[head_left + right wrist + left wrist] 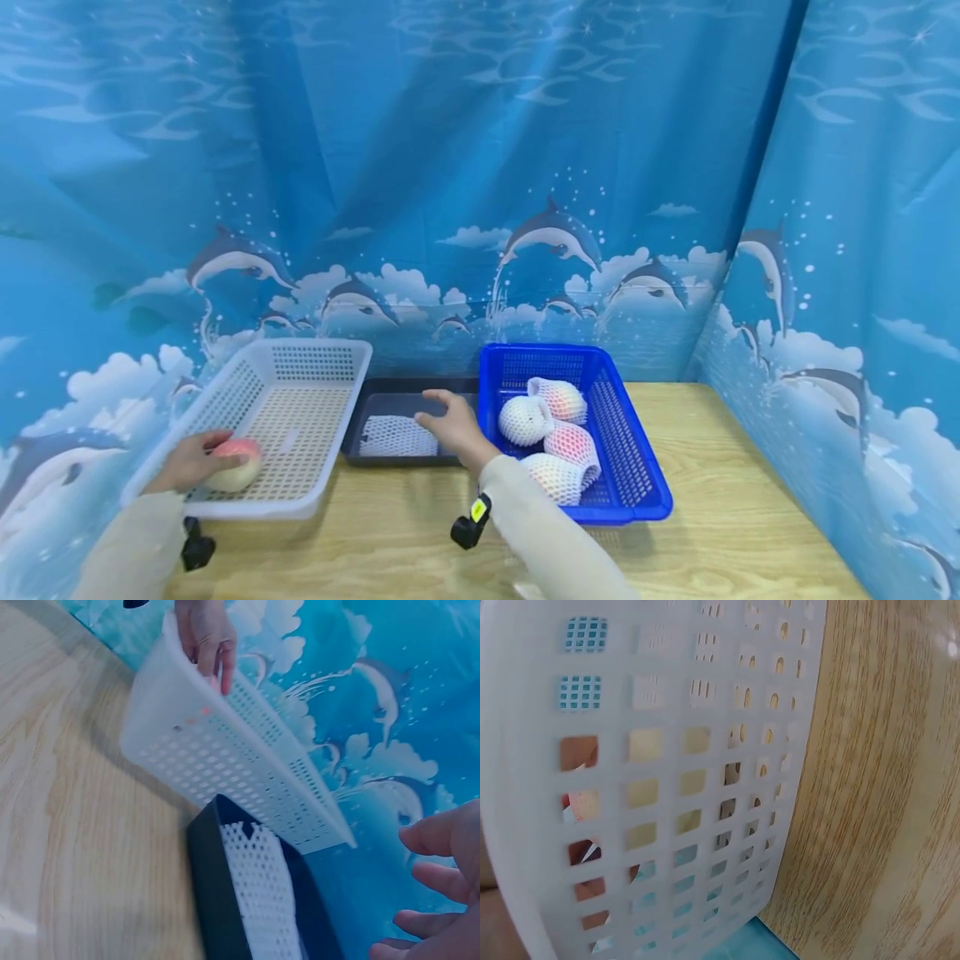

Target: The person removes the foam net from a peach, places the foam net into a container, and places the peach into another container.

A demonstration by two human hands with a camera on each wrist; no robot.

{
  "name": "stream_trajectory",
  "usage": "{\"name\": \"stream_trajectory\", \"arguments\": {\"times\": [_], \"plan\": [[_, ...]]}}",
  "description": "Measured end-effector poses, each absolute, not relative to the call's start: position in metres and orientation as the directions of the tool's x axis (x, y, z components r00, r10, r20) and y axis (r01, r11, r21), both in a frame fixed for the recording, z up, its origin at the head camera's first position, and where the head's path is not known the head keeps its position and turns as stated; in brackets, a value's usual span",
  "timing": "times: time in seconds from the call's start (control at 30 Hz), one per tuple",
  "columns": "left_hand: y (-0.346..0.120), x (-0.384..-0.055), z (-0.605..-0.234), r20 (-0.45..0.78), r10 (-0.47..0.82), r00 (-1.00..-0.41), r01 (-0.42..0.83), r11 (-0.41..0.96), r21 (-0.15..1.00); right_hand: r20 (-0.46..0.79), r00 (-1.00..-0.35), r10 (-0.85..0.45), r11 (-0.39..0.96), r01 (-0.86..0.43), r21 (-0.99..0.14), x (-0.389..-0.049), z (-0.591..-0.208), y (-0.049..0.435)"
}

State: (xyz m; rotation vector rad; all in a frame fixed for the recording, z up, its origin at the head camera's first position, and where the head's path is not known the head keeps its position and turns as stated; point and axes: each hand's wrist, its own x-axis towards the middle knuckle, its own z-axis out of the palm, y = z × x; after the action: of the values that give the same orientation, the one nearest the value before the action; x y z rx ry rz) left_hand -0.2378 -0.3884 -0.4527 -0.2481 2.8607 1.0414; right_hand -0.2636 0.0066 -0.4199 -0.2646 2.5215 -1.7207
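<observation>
My left hand (189, 463) grips a pink-and-cream peach (238, 467) inside the white plastic basket (343, 417), at its near left corner. In the left wrist view, the wall of the basket (660, 787) covers most of the hand and the fruit. My right hand (453, 423) hovers above the right part of a dark tray (386, 387), thumb and fingers spread apart with nothing between them. White foam net sleeves (397, 437) lie flat in that tray. In the right wrist view, the fingers of my right hand (442, 892) show apart at the right edge.
A blue basket (637, 450) stands to the right, holding several fruits in foam nets (573, 446). The dark tray sits between the two baskets. All stand on a wooden table (720, 500), with a blue dolphin-print curtain (465, 167) behind and at the right.
</observation>
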Motion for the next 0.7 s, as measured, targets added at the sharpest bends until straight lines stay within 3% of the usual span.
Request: {"name": "stream_trajectory", "arguments": {"times": [0.27, 0.7], "plan": [[-0.389, -0.238, -0.447, -0.053, -0.069, -0.996, -0.088, 0.823, 0.561, 0.100, -0.976, -0.192, 0.253, -0.147, -0.956, -0.258, -0.413, 0.038], [-0.379, -0.240, -0.438, -0.113, -0.092, -0.989, -0.142, 0.782, 0.607, 0.127, -0.983, -0.131, 0.206, -0.153, -0.967, -0.254, -0.411, 0.091]]}}
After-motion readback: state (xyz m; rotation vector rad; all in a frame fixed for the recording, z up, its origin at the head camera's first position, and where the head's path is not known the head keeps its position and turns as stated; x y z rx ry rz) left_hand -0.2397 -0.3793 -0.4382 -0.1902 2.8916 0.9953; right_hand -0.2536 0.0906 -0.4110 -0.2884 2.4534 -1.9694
